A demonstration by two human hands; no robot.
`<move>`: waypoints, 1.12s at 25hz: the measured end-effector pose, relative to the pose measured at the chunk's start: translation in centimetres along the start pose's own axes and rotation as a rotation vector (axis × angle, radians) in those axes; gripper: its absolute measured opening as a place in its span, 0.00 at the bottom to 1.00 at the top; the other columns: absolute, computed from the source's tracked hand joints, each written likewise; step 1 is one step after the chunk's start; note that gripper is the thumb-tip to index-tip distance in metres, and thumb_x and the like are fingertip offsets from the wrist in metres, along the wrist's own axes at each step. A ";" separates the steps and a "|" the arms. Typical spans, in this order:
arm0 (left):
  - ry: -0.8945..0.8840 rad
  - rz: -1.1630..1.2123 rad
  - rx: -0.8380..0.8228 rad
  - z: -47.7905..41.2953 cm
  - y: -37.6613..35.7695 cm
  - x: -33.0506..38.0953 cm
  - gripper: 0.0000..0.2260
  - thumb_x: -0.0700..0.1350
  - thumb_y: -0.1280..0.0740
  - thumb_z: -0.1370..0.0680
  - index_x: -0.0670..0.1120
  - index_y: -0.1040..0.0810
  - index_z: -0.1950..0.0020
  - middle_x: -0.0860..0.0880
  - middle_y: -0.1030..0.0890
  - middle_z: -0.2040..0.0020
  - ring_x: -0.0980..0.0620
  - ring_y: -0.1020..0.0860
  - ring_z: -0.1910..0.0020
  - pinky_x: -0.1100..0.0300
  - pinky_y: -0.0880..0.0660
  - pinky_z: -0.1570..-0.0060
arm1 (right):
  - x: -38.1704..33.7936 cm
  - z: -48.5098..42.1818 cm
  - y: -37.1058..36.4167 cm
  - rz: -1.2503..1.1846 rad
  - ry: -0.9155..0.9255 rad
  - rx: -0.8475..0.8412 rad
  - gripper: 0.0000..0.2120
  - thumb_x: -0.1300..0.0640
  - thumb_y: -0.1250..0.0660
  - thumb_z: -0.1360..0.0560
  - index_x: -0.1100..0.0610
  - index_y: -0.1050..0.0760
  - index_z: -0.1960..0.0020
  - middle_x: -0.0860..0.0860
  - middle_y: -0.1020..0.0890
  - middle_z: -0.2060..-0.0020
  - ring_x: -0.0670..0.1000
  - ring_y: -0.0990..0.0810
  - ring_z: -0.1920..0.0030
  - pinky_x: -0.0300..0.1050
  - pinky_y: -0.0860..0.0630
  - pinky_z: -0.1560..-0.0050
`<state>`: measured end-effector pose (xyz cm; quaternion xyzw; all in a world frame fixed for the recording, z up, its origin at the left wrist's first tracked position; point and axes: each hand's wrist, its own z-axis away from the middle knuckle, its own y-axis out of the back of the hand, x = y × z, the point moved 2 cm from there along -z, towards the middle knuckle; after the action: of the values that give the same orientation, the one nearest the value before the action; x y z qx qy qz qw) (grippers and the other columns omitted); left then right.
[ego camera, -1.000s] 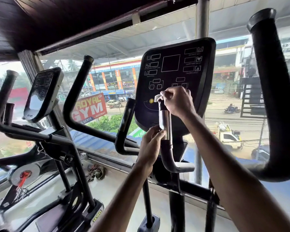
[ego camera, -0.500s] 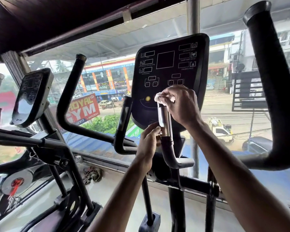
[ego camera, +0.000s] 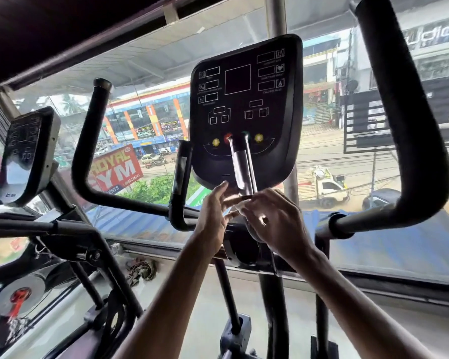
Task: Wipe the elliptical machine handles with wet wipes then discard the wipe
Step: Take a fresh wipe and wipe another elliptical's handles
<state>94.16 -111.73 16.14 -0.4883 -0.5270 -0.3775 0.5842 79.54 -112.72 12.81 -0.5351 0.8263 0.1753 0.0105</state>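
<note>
The short grip handle (ego camera: 241, 167) with its silver sensor strip stands upright in front of the black console (ego camera: 244, 86). My right hand (ego camera: 275, 221) is blurred and curls around the bend at the handle's base. Only a pale scrap of the wet wipe (ego camera: 263, 219) shows between its fingers. My left hand (ego camera: 213, 211) is beside it on the left, its fingers fairly straight and touching the handle's base. The twin short handle (ego camera: 180, 174) stands free to the left.
Long black swing handles rise on the left (ego camera: 88, 141) and right (ego camera: 405, 112) of the console. A second elliptical with its own console (ego camera: 26, 156) stands at the left. A crumpled rag (ego camera: 140, 270) lies on the floor by the window.
My right hand has slid with the wipe from the top of the short handle down to its base. My left hand has let go of the handle and opened. The view tilted upward.
</note>
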 end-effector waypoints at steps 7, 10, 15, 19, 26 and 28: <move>-0.031 -0.096 -0.055 0.4 -0.1 0.1 0.09 0.48 0.36 0.17 0.48 0.17 0.49 0.51 0.15 0.50 0.51 0.18 0.51 0.54 0.24 0.47 | -1.6 4.5 -1.6 0.066 -0.002 0.064 0.04 0.63 0.27 0.21 0.60 0.14 0.48 0.52 0.16 0.52 0.53 0.18 0.54 0.45 0.19 0.51; -0.042 -0.122 -0.030 0.5 -0.2 -0.3 0.06 0.48 0.33 0.19 0.50 0.16 0.48 0.46 0.15 0.46 0.48 0.18 0.48 0.51 0.22 0.44 | -1.9 6.0 -1.9 0.094 -0.146 0.215 0.04 0.62 0.26 0.22 0.60 0.14 0.48 0.53 0.16 0.54 0.53 0.17 0.55 0.43 0.20 0.49; -0.069 -0.140 -0.035 1.1 -0.6 -0.2 0.03 0.43 0.31 0.20 0.50 0.17 0.50 0.49 0.15 0.53 0.49 0.18 0.53 0.55 0.23 0.51 | -3.6 4.6 -3.8 0.098 -0.284 0.370 0.03 0.64 0.27 0.21 0.61 0.15 0.51 0.52 0.15 0.51 0.54 0.18 0.52 0.36 0.24 0.45; -0.129 -0.259 -0.092 1.5 -0.3 -0.3 0.04 0.43 0.30 0.21 0.50 0.16 0.51 0.51 0.14 0.53 0.51 0.18 0.51 0.54 0.24 0.48 | -3.7 6.1 -3.6 0.099 -0.396 0.441 0.05 0.62 0.26 0.22 0.63 0.18 0.56 0.54 0.17 0.54 0.53 0.18 0.53 0.33 0.27 0.44; -0.165 -0.354 -0.104 1.7 -0.4 -0.6 0.04 0.46 0.28 0.22 0.47 0.14 0.51 0.49 0.13 0.54 0.52 0.17 0.53 0.49 0.22 0.44 | -4.6 7.5 -4.5 0.127 -0.443 0.488 0.02 0.64 0.27 0.22 0.62 0.17 0.54 0.54 0.16 0.52 0.53 0.19 0.51 0.40 0.25 0.44; -0.183 -0.409 -0.068 1.6 -0.5 -0.8 0.04 0.47 0.26 0.22 0.48 0.14 0.50 0.52 0.12 0.53 0.55 0.17 0.53 0.51 0.22 0.43 | -4.6 8.5 -4.8 0.081 -0.575 0.590 0.03 0.64 0.26 0.23 0.63 0.19 0.54 0.54 0.17 0.52 0.51 0.21 0.50 0.50 0.22 0.48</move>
<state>93.14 -110.37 15.35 -0.4232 -0.6527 -0.4597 0.4285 84.35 -107.85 4.42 -0.4056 0.8249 0.0734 0.3868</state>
